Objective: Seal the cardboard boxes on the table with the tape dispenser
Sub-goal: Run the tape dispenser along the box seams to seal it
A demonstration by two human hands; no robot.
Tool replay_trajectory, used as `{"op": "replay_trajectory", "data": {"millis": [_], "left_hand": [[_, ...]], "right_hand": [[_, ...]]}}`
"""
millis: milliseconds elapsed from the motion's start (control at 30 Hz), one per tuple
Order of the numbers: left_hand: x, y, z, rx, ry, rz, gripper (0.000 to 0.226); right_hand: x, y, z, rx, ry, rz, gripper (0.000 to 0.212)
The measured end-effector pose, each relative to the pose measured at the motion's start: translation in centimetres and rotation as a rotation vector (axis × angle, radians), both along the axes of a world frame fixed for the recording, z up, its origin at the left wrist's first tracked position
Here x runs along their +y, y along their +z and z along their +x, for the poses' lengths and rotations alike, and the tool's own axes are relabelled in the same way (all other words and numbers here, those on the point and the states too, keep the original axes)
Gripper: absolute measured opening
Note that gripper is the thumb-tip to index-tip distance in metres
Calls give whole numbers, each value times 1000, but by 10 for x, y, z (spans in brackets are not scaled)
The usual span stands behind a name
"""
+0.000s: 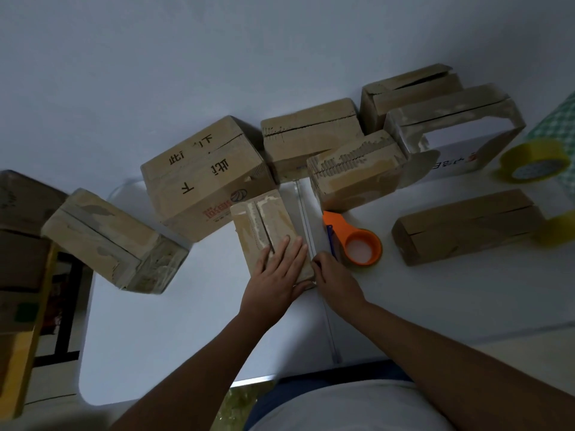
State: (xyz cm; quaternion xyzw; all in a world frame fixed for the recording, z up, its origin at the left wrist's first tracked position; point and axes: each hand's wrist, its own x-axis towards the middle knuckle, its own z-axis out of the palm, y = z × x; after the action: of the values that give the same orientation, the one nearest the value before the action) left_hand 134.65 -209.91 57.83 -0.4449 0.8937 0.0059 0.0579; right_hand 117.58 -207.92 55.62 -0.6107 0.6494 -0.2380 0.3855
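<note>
Two hands (273,275), nine cardboard boxes (205,175), one tape dispenser (357,241)

Packing spot: cardboard boxes (205,175), tape rolls (533,163)

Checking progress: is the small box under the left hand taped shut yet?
Not yet: the small cardboard box shows a dark open seam between its flaps, no fresh tape across.

Small box (270,231) frame centre: matt brown cardboard, torn rough paper patches. Tape dispenser (357,244): smooth orange plastic. Tape roll (533,161) right edge: glossy yellow. Worktop (174,331): smooth white, slight sheen.
</note>
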Motion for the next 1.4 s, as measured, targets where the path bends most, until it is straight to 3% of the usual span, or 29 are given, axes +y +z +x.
{"op": "replay_trajectory", "data": {"millis": [267, 367, 433, 533, 667, 800, 867, 967, 1033, 1100, 1167, 1300, 1400], "left_hand": [[-1, 0, 4, 12, -11, 2, 70], [0, -1, 6, 12, -16, -14, 77], [0, -3, 6, 24, -8, -31, 80], [-1, -4, 5, 15, -6, -39, 84], [-2, -7, 4, -4, -11, -45, 86], [0, -4, 6, 13, -14, -22, 85], [-1, 1, 6, 49, -15, 31, 82], [-10, 20, 7, 332, 32, 221, 72], [-15, 39, 16, 583, 140, 234, 58], [-12, 52, 32, 827, 431, 139, 45], [4, 52, 49, 1064, 848, 187, 35], [44, 21, 68, 1629, 1515, 746, 37], [65, 8, 64, 1810, 1666, 1101, 53]], "right_hand": [[-14, -7, -3, -21, 61, 240, 16], [-5, 4, -16, -249, -43, 222, 12], [2, 17, -28, -346, 7, 173, 12], [-3, 26, -39, -161, 275, 15, 19], [-25, 29, -39, 128, 444, -119, 23], [-29, 31, -23, 302, 485, -93, 44], [-22, 30, -17, 342, 439, -80, 45], [-13, 33, -22, 304, 378, -60, 53], [-11, 41, -28, 281, 341, -87, 67], [-9, 48, -29, 309, 351, -202, 73], [-8, 54, -22, 336, 400, -340, 70], [-17, 53, 13, 399, 649, -425, 65], [-29, 41, 32, 562, 755, -427, 77]]}}
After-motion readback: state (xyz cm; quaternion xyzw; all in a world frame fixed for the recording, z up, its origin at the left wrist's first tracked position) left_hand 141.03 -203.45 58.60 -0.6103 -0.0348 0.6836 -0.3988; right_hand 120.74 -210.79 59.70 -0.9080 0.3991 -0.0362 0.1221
